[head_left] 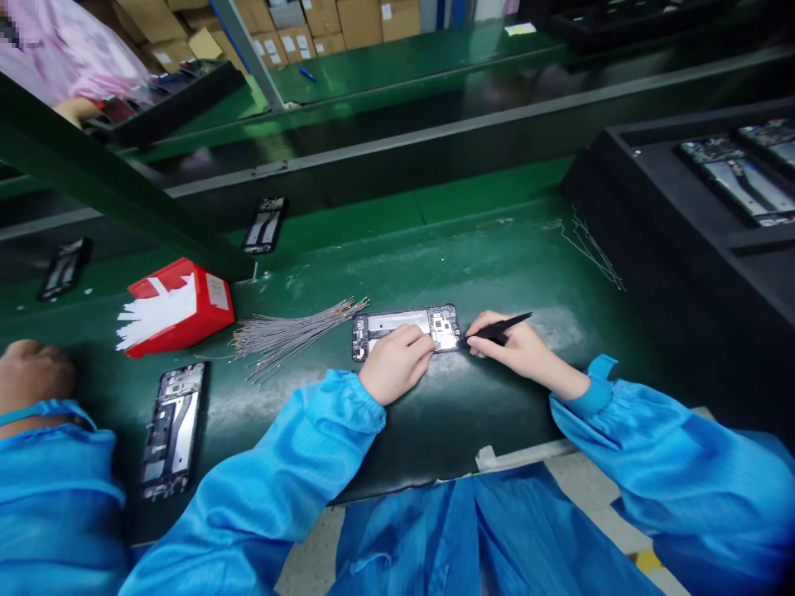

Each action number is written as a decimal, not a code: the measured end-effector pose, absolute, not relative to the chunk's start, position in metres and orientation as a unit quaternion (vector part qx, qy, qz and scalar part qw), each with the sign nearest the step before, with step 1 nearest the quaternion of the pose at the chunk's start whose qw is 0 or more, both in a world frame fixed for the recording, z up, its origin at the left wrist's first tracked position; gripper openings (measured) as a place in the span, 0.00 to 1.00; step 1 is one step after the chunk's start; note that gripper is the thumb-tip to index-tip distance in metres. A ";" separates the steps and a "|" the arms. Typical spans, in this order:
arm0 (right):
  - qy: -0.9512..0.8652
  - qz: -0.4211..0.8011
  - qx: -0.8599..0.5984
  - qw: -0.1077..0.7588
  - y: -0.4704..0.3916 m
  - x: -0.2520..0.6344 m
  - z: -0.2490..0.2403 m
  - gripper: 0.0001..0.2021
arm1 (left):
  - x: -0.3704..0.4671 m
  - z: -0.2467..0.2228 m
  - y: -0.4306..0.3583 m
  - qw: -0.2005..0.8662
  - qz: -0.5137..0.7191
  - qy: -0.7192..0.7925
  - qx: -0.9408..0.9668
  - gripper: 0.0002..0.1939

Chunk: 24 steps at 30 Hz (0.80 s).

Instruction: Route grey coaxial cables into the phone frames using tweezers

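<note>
An opened phone [444,325] lies flat on the green table, its circuit board bared at the right end. My left hand [401,360] rests over its near edge, fingers curled together and pressing on it. My right hand [513,343] is closed around black tweezers [497,329], whose tip points down to the phone's right end. Whether the tip touches the board I cannot tell. Just left of this phone lies a fanned bundle of thin grey cables [291,331].
A red box [214,298] with white paper strips stands at left, near another opened phone [174,430]. A co-worker's hand [34,377] is at the left edge. The black tray [658,215] holding phones borders the right. Loose wires [590,248] lie beside it. A green post [124,182] slants behind.
</note>
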State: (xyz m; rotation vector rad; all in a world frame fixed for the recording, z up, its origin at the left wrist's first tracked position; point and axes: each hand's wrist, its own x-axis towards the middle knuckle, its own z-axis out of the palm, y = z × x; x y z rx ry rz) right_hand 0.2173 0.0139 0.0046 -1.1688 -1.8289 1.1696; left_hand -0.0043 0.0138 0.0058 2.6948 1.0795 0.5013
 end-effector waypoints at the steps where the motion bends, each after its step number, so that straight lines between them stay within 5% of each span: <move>1: -0.700 0.448 -0.448 0.329 0.014 0.218 0.004 0.07 | -0.004 0.006 0.014 0.096 0.170 0.364 0.911 0.10; 24: -0.712 0.428 -0.452 0.324 0.013 0.219 0.005 0.06 | -0.003 0.008 0.013 0.082 0.169 0.362 0.913 0.11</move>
